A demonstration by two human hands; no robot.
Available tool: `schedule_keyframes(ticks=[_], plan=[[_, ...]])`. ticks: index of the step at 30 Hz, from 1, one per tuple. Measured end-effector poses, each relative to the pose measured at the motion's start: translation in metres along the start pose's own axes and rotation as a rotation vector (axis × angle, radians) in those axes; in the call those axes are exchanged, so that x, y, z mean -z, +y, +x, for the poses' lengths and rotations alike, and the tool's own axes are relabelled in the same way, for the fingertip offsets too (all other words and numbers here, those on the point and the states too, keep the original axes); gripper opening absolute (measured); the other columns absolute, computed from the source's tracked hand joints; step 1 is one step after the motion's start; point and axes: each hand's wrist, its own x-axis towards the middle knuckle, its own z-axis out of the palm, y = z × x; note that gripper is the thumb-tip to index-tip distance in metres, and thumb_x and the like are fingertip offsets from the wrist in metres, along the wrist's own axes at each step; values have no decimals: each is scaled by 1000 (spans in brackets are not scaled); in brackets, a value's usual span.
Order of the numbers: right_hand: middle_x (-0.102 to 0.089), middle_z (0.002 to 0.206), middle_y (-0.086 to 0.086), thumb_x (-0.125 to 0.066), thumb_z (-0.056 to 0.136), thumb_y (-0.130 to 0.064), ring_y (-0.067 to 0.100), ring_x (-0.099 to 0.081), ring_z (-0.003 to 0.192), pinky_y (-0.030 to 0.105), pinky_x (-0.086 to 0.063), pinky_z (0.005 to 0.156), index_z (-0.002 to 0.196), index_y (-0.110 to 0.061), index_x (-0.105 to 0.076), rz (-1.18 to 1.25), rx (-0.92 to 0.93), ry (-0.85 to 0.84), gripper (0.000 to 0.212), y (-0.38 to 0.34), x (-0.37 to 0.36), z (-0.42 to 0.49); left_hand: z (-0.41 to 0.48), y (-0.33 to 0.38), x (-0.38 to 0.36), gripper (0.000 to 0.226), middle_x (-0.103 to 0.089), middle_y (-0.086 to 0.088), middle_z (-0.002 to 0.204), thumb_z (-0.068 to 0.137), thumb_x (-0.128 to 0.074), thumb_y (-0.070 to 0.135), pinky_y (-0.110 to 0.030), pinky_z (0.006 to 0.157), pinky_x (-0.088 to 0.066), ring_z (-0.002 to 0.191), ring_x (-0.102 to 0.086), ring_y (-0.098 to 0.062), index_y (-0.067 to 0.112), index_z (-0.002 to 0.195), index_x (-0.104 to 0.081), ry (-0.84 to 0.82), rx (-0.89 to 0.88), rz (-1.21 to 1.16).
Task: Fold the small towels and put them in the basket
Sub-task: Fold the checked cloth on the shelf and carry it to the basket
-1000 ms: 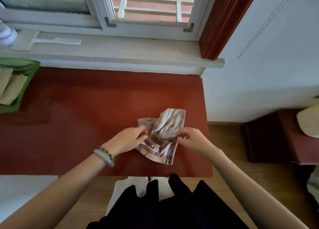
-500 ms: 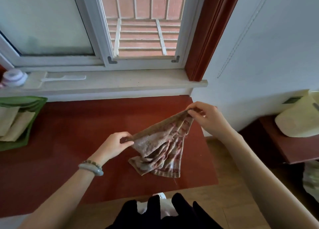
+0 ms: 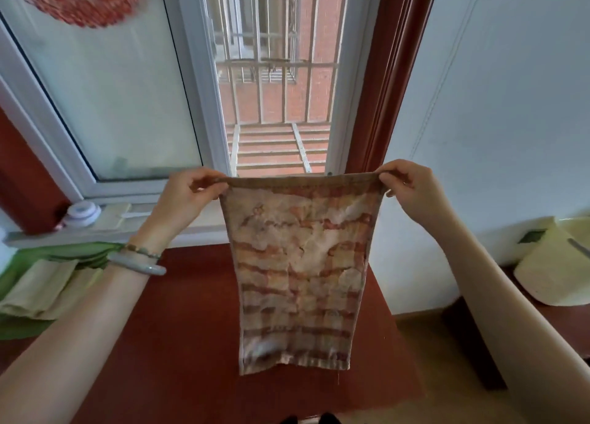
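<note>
Over the table's right half: towel [image 3: 297, 273] hangs full length in the air, top hem stretched level between both hands. Its lower hem is near the table's [image 3: 191, 344] front edge; touching or just clear, cannot tell.
Left grip: left hand [image 3: 188, 193] pinches the top left corner, fingers curled over the hem.
Right grip: right hand [image 3: 412, 190] pinches the top right corner the same way.
Towel, handling: judged light and limp. Thin, worn, rumpled cloth that drapes straight down with no stiffness. Likely neither slippery nor fragile. A loose thread trails off the lower right corner.
Towel, where to hold: the corners, as now. For the fold, probably lay it flat on the table or bring the top corners down to the lower hem. A mid-edge hold would let the corners flop.
Basket: green basket [image 3: 64, 253] sits at the table's left edge, well apart from the towel. Pale folded towels [image 3: 41, 289] lie in it.
Cut off: the basket's left side runs out of frame, so how full it is can't be read.
Hidden: the table's surface behind the hanging towel, and the towel's far face.
Hard to make out: pale rounded object [image 3: 555, 264] on a low stand at right, identity unclear. Small white jar [image 3: 81, 213] on the window sill; the flat white items beside it are too blurred to name.
</note>
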Motion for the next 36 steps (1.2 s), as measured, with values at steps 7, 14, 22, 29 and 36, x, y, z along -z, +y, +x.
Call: schedule_keyframes(ticks=[7,14,22,29,36], plan=[[-61,76,-7,-53,91,-4,17,-60,73,32,-53,73,90,-17,-63,46,97,58,17,-43,19,33,32,37,34,18,-66,2,84,87,-62,4,-17,70,-53,74,-62,-9,22,89,-64,143,-136,4],[-61,70,3,-53,92,-5,12,-63,55,26,-57,61,97,-2,-66,17,10,44,14,-48,8,75,72,39,44,25,-62,2,80,88,-61,5,-20,60,-54,73,-60,-19,28,79,-59,115,-61,88],[-65,89,11,-51,92,-9,27,-69,83,44,-59,75,91,-11,-66,135,-120,79,15,-35,-14,114,105,39,34,5,-63,-11,88,89,-59,2,-24,72,-58,78,-65,-23,6,90,-60,163,33,73],[-61,82,0,-49,94,-6,20,-65,87,36,-59,76,92,-8,-64,220,-65,119,16,-45,-5,100,89,54,38,10,-63,-1,83,89,-59,4,-32,83,-56,86,-66,-22,13,86,-60,230,-101,15],[-63,83,7,-51,93,-2,21,-66,82,30,-60,73,89,-7,-64,224,-156,-192,15,-22,1,23,5,21,40,31,-70,10,75,82,-68,2,-20,76,-53,74,-65,-7,32,76,-69,-69,2,36]])
